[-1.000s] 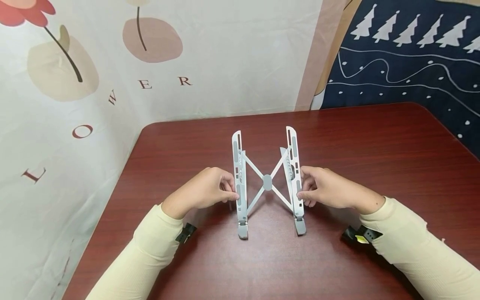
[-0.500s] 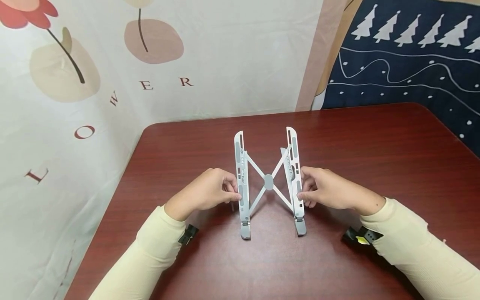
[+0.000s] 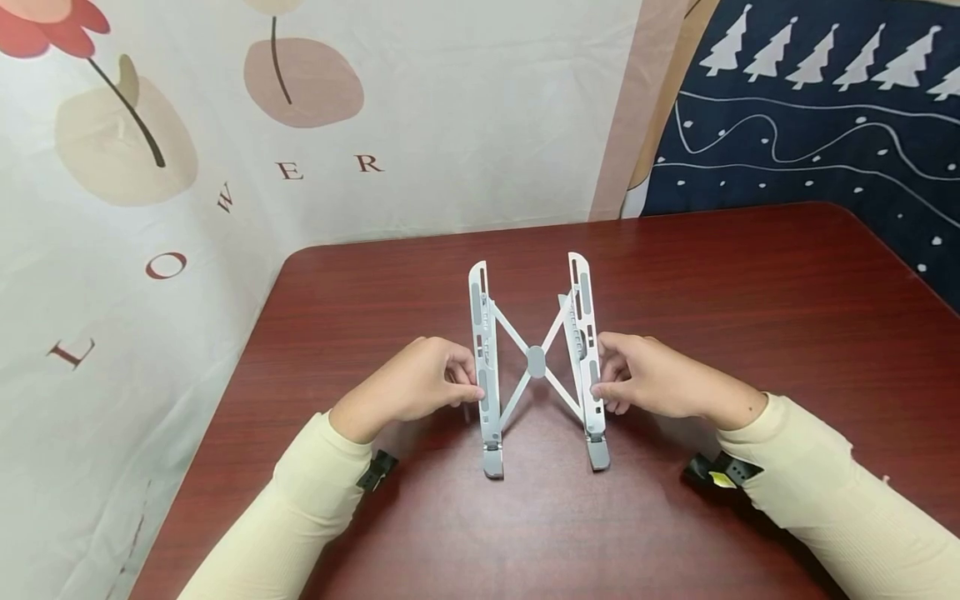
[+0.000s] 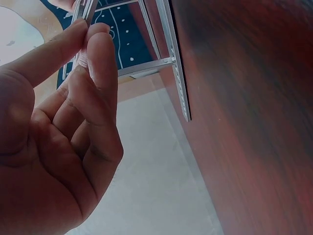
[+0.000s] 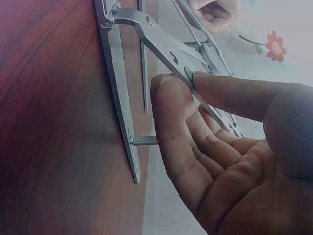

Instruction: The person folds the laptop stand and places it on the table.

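Observation:
A silver folding laptop stand (image 3: 536, 362) stands raised on the table, its two slotted side rails joined by an X-shaped brace. My left hand (image 3: 415, 379) pinches the left rail between thumb and fingers, low on its outer side. On the opposite side, my right hand (image 3: 651, 375) pinches the right rail at about the same height. The left wrist view shows the thumb and index fingertip of my left hand (image 4: 78, 112) meeting at the rail. In the right wrist view, a sloping arm of the stand (image 5: 159, 49) passes between my right thumb and index finger.
The stand rests on a dark red wood-grain table (image 3: 540, 533) with rounded far corners. A pale printed cloth (image 3: 480, 125) hangs behind and to the left. At the right hangs a navy cloth (image 3: 802, 142) with white trees.
The two rails have come slightly closer together, each hand moving with its rail. Both hands keep their hold. The head view has shifted a little.

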Demonstrator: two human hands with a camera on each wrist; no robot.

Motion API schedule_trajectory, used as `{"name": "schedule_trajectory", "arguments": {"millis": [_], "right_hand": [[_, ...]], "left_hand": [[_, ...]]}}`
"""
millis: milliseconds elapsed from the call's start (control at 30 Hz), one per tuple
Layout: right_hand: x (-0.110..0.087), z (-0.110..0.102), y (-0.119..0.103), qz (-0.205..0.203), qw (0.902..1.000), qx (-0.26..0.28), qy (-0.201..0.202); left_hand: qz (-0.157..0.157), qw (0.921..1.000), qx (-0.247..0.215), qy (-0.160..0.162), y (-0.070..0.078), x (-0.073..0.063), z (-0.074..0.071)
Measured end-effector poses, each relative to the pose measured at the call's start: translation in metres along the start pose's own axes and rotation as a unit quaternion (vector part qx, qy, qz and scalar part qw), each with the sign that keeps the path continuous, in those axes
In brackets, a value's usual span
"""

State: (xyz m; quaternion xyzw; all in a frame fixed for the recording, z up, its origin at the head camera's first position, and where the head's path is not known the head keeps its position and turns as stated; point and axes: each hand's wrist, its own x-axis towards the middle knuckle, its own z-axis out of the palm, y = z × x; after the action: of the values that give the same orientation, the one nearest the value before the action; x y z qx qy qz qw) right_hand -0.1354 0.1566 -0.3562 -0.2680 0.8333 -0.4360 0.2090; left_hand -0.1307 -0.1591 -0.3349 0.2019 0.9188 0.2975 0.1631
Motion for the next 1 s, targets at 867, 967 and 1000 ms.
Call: {"name": "schedule_trajectory", "arguments": {"millis": [867,967,1000], "right_hand": [[0.0017,0.0032,-0.0022,-0.005,1.0,0.006,-0.003],[0.0017,0.0036,-0.0024,-0.005,1.0,0.007,-0.003],[0.0018,0.0037,-0.0025,-0.005,1.0,0.008,-0.003]], "left_hand": [[0.011,0.9999,0.001,0.004,0.0007,0.003,0.0052],[0.009,0.9999,-0.002,0.003,0.0004,0.0035,0.006],[0.009,1.0,-0.003,0.002,0.0007,0.0034,0.0061]]}}
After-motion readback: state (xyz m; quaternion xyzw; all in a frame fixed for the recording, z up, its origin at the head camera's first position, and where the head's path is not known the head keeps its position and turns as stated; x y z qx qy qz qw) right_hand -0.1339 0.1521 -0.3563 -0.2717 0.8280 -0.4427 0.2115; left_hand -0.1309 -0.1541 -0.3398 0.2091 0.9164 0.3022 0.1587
